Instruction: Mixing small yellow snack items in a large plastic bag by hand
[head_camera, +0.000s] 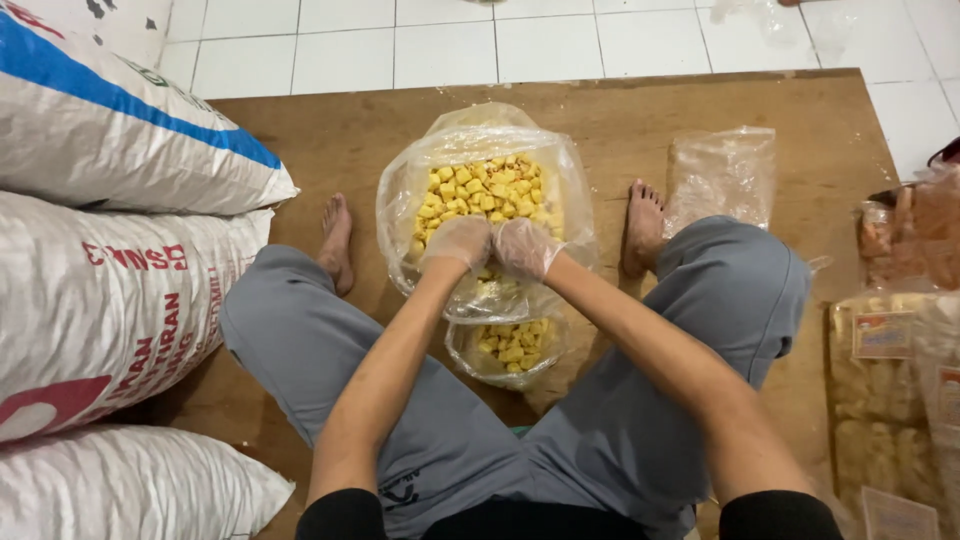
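Both gloved, my left hand (458, 240) and right hand (524, 247) scoop together in the big bag of yellow snack cubes (487, 190); cubes could miss the small bag (508, 348) onto the board's (350, 140) middle.

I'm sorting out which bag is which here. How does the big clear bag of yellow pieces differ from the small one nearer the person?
The large bag lies wide open and is far bigger than the small bag. It holds many more yellow pieces. The gloved left hand and right hand rest at the large bag's near edge; the small bag sits just below them, between the knees. Both are clear plastic, hold the same yellow pieces, and lie on the wooden board.
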